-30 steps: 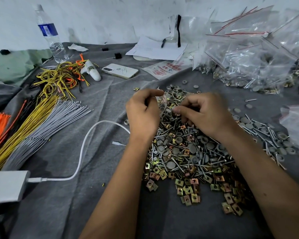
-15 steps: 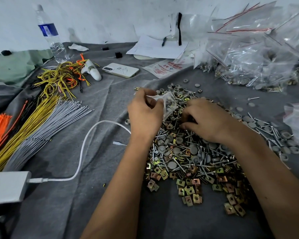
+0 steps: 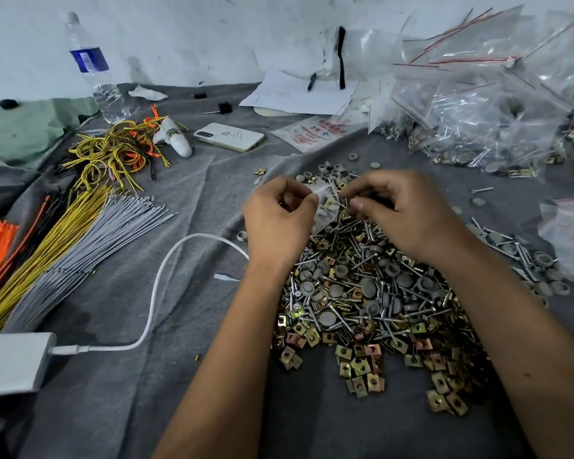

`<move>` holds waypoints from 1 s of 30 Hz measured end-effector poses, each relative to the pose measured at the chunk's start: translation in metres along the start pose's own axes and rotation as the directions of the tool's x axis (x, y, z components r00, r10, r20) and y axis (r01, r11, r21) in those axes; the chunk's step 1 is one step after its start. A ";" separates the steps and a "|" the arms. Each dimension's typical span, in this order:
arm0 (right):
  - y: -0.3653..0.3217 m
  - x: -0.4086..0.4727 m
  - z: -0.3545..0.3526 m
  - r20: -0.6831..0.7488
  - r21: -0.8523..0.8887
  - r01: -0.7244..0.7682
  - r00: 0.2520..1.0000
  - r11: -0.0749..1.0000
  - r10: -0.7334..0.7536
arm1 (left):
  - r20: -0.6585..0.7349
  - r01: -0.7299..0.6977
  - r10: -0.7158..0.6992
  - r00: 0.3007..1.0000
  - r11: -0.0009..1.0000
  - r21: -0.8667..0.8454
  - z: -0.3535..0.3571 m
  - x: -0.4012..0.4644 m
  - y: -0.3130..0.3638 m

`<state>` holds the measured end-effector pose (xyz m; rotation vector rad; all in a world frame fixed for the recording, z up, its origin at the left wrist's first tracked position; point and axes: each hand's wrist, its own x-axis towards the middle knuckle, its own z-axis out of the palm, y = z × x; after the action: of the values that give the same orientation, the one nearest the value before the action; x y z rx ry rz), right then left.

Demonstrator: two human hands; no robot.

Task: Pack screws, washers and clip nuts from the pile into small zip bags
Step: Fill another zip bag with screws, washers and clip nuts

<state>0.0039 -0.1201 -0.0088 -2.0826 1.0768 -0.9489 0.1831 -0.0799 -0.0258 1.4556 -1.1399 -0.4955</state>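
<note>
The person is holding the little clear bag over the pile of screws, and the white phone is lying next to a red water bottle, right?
Not quite. The head view shows the clear plastic water bottle has a blue label, not red. The rest holds: the left hand and right hand hold the small clear zip bag above the pile of screws, grey washers and brass clip nuts, and the white phone lies near the bottle.

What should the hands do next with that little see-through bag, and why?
Probably slip what the right hand pinches into the small clear plastic zip bag. The left hand holds that bag at its top edge, a few pieces already show inside, and the right hand's fingertips sit right at its mouth, above the pile of screws, grey washers and brass clip nuts.
</note>
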 end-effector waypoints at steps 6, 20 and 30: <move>-0.004 -0.001 0.000 -0.055 -0.022 0.055 0.997 0.998 -0.056 | 0.047 -0.011 0.012 0.999 0.999 -0.030 -0.002 -0.002 0.002; -0.010 0.003 0.009 -0.101 -0.305 0.265 0.946 0.915 -0.308 | 0.084 -0.012 0.019 0.996 0.996 -0.086 -0.004 0.002 -0.004; 0.009 0.004 0.000 -0.095 -0.395 0.083 0.987 0.915 -0.131 | 0.236 0.197 -0.040 0.971 0.693 -0.693 -0.025 0.010 0.007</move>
<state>0.0016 -0.1279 -0.0146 -2.4547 1.3132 -0.9846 0.2055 -0.0748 -0.0104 0.7924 -0.8493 -1.0723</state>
